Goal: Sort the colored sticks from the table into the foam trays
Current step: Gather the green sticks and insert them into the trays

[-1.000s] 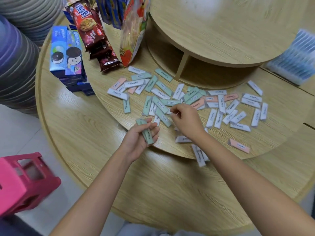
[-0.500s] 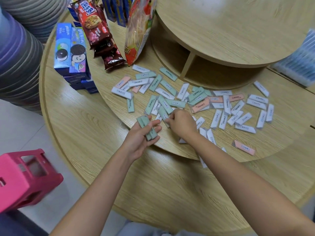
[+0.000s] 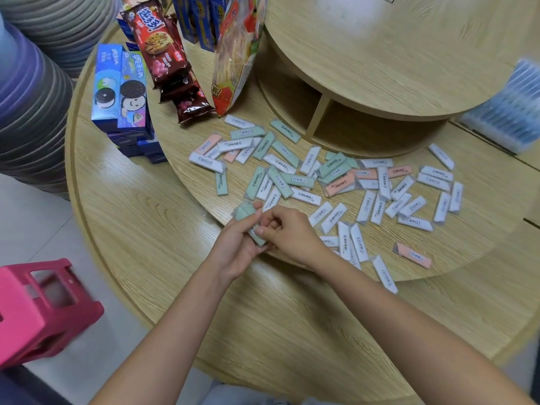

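In the head view, the left hand (image 3: 236,247) has its grip closed around a small bundle of green sticks (image 3: 244,212), held just above the near edge of the raised round tier (image 3: 467,229) of the wooden tabletop (image 3: 163,229). The right hand (image 3: 289,232) meets it from the right, fingers curled; its grip seems to pinch the lower end of that same bundle, though blur makes the exact contact hard to judge. Beyond the hands, loose sticks (image 3: 377,206) lie scattered flat across the tier (white, green and pink, many overlapping), with a green cluster (image 3: 280,179) just behind the hands and white ones spreading to the right. One pink stick (image 3: 412,255) lies apart near the tier's front edge, and a white stick (image 3: 384,273) hangs over that edge. At the back left stand blue biscuit boxes (image 3: 119,89), dark red biscuit packs (image 3: 163,48) and a clear snack bag (image 3: 236,54). A higher round shelf (image 3: 394,54) rises behind the sticks. A pink stool (image 3: 38,308) sits on the floor at lower left.
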`<state>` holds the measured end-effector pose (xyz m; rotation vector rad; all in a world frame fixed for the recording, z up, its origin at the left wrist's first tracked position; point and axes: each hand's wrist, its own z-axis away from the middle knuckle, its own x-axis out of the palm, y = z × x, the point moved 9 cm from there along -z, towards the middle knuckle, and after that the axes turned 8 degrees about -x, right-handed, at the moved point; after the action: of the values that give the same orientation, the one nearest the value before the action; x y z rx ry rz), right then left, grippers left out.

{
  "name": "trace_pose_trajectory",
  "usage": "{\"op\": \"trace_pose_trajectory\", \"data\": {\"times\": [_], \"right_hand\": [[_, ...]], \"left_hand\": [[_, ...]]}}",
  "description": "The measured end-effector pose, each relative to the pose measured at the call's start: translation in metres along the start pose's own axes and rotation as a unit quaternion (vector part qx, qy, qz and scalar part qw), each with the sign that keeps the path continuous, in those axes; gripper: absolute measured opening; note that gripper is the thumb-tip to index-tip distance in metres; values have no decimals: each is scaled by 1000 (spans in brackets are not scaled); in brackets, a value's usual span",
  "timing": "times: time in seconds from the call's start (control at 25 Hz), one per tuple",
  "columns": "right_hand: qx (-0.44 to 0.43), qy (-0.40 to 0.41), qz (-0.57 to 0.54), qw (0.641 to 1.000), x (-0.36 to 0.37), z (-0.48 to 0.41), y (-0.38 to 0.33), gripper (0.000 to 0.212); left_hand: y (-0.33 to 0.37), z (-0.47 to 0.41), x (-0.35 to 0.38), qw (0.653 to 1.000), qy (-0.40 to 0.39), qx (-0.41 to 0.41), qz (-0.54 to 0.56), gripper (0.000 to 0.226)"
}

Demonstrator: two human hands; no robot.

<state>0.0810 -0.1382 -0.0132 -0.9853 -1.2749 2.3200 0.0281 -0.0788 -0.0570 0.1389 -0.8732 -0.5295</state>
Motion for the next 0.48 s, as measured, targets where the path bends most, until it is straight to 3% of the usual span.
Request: {"op": "trace_pose_trajectory", "data": {"times": [0.12, 0.28, 0.48], "right_hand": [[-10, 49, 70, 996, -22, -14, 1, 11], [-28, 167, 245, 955, -67, -51, -9, 15], [24, 126, 362, 923, -53, -75, 0, 24]], "left_hand": [[1, 1, -10, 1000, 30, 4, 2, 32], [3, 5, -21, 998, 55, 0, 9, 24], [10, 7, -26, 998, 64, 2, 6, 24]]}}
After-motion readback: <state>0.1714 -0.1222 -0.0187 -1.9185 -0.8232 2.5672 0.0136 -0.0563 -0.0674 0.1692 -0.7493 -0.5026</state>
